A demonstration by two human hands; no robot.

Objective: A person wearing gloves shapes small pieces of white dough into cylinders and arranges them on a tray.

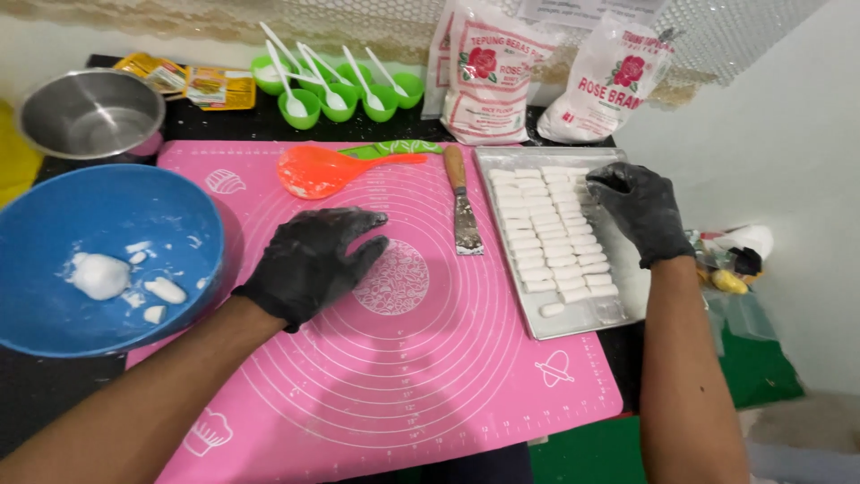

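Pink silicone mat is bearing the left hand, lying flat and empty; right hand is pinching a white dough piece over the tray's far-right rows.

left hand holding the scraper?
No. The left hand lies flat on the pink mat, while the scraper lies apart between it and the tray of dough pieces.
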